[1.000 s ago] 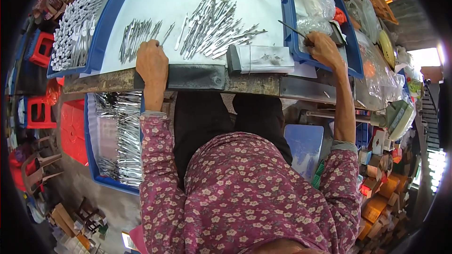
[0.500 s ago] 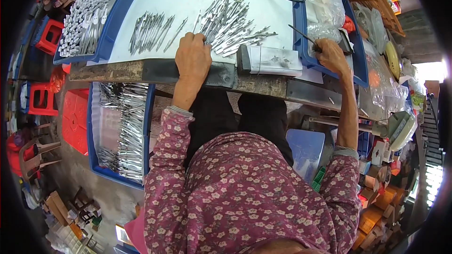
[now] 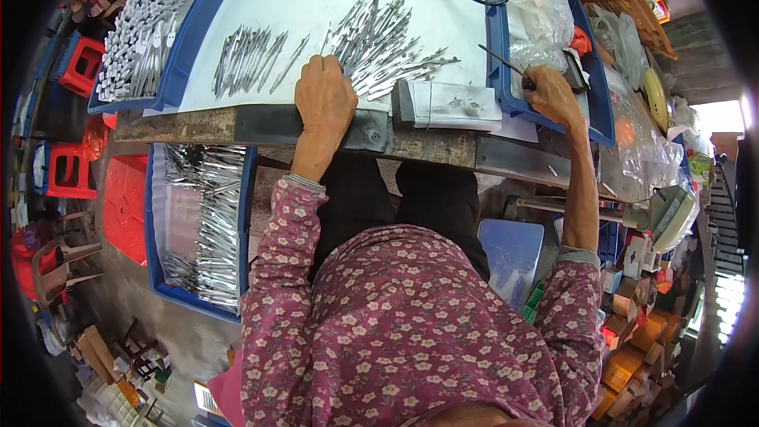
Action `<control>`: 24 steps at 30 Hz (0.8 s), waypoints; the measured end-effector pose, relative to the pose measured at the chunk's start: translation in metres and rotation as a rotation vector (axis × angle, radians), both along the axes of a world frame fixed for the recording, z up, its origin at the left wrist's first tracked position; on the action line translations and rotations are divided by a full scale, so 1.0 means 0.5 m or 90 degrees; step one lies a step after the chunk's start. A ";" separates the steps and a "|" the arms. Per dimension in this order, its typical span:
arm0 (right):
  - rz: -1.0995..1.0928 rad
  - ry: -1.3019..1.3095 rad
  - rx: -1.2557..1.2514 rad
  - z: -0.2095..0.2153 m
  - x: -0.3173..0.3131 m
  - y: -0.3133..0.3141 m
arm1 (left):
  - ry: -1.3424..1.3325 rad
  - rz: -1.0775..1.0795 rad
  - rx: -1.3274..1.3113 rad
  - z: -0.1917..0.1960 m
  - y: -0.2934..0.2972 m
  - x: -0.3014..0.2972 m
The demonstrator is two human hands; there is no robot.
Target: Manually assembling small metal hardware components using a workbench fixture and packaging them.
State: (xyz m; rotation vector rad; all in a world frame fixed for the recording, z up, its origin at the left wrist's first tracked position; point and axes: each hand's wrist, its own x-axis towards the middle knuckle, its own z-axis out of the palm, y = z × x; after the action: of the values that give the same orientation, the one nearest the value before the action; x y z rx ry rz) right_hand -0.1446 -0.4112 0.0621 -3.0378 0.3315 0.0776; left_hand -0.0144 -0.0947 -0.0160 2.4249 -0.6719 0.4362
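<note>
Slid rightward along the worn wooden bench edge (image 3: 198,122), toward three o'clock: left hand (image 3: 324,99), from below the small bundle of thin grey metal strips (image 3: 247,55) to the near end of the large fanned pile of metal strips (image 3: 379,47), fingertips touching it.

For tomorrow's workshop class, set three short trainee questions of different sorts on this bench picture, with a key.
1. True or false: the left hand rests at the near edge of the pile of metal strips.
2. The right hand holds: A) a thin dark rod B) a cup C) a brush
3. Fill in: the tray of metal pieces under the bench is ____ in colour.

Key: 1 true; 2 A; 3 blue
</note>
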 end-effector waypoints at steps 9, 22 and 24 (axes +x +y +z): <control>0.003 -0.019 0.005 0.013 -0.001 0.018 | -0.062 -0.020 -0.069 -0.012 0.004 -0.002; -0.057 -0.102 0.031 0.024 -0.020 0.042 | 0.091 -0.033 -0.337 0.012 0.016 -0.007; -0.062 -0.104 0.039 0.025 -0.020 0.043 | 0.050 -0.040 -0.358 0.012 0.017 -0.007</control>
State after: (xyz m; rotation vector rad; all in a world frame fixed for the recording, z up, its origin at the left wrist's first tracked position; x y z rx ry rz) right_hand -0.1549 -0.3898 0.0749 -2.9376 0.4532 -0.1633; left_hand -0.0178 -0.0861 -0.0102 1.8742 -0.5056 0.4328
